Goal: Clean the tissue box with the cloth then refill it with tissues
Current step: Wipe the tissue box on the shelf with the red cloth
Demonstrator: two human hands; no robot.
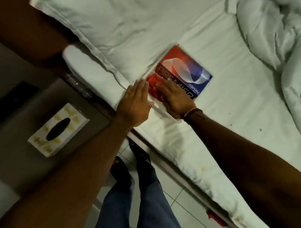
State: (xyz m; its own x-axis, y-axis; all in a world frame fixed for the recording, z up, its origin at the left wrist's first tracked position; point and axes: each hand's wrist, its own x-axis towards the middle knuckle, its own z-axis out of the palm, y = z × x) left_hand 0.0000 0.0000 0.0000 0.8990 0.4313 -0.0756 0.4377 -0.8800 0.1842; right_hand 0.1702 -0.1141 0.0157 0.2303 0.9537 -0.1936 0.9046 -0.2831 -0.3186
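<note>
A person stands beside a bed, both bare forearms stretched forward and down over the mattress edge. The left hand [135, 104] is flat, fingers straight and close together, palm down, gripping nothing; its fingertips reach the near corner of a red and blue tissue pack [182, 73] printed with "PREMIER". The right hand [175, 99], wearing a thin bracelet at the wrist, also lies open and flat, its fingers spread slightly and resting on the near end of the pack; it does not appear to close around it. The pack lies flat on the white bed sheet [231, 102], just beyond a pillow to its left. Well to the left of the pack, a white tissue box [59, 129] with yellow patterning and a dark oval opening sits on a bedside table [28, 160]. No cloth is seen.
</note>
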